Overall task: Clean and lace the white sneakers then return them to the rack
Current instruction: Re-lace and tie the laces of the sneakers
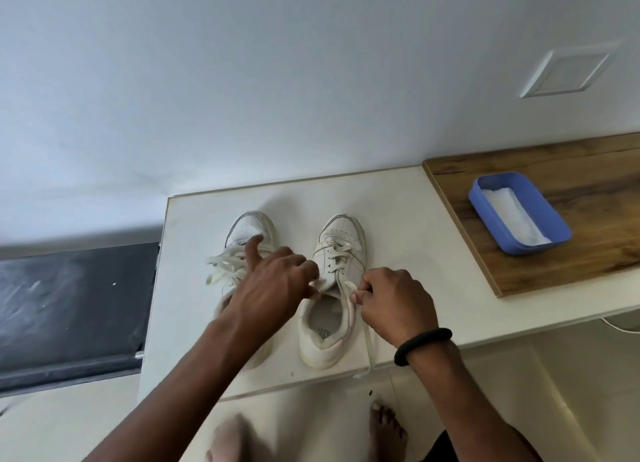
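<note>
While at the countertop [415,219] edge, both sneakers [341,240]

I log a home interior: cream cabinet top [398,202] centre, wood-grain counter [526,271] right, bare foot [384,427] bottom.

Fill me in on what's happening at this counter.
A person is lacing a white sneaker on the pale counter. The right hand pinches a lace beside the top eyelets, while the left hand grips the same shoe at its tongue. The lace's tail hangs over the counter edge. The other sneaker sits alongside with loose laces bunched on top. A blue tub holding something white rests on the wooden board nearby.
</note>
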{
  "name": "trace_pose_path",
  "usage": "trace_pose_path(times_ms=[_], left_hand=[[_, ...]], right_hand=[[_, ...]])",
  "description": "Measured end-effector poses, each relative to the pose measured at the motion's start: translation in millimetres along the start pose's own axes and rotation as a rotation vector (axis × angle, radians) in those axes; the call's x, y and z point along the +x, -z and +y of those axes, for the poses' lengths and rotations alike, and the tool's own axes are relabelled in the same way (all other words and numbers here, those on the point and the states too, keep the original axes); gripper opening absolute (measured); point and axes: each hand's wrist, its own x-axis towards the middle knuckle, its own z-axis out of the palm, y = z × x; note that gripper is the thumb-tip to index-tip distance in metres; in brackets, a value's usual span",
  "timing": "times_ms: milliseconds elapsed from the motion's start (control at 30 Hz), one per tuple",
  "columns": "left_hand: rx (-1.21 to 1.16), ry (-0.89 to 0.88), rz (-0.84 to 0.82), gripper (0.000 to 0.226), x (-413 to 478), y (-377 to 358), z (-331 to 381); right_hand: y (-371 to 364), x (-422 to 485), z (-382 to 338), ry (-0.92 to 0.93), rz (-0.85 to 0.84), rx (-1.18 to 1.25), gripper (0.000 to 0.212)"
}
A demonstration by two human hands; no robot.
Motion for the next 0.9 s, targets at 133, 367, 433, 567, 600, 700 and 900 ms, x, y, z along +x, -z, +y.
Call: trace_pose_path(times_ms=[133, 367, 433, 567, 600, 700, 900], left_hand=[[-0.108, 0.063, -0.045, 0.013, 5.0, 13.1, -11.8], [-0.312, 0.011, 0.065, 0.011, -12.2, 16.5, -16.5], [-0.299, -0.095, 0.116, 0.009, -7.5, 22.3, -9.0], [-0.123, -0.371, 0.086, 0.006, 13.6, 24.2, 12.3], [-0.081, -0.441, 0.064, 0.008, 20.0, 24.0, 15.1], [0.034, -0.551, -0.014, 0.014, 38.1, 28.2, 17.2], [0.17, -0.464, -0.145, 0.023, 68.7, 38.7, 23.8]], right_hand=[[9.6, 12.6, 14.1, -0.085, -0.091, 0.411, 0.017], [54.7, 21.5, 62.7, -0.201, -0.051, 1.252, 0.027], [61.2, 24.7, 61.1, -0.125, 0.045, 1.291, 0.026], [79.7, 31.6, 23.7, 0.112, 0.055, 1.153, 0.012], [86.4, 33.4, 11.7, 0.183, 0.058, 1.082, 0.011], [105.6, 41.7, -19.3, 0.396, 0.021, 0.814, 0.012], [110.0, 68.4, -42.1, 0.491, 0.24, 0.473, 0.01]])
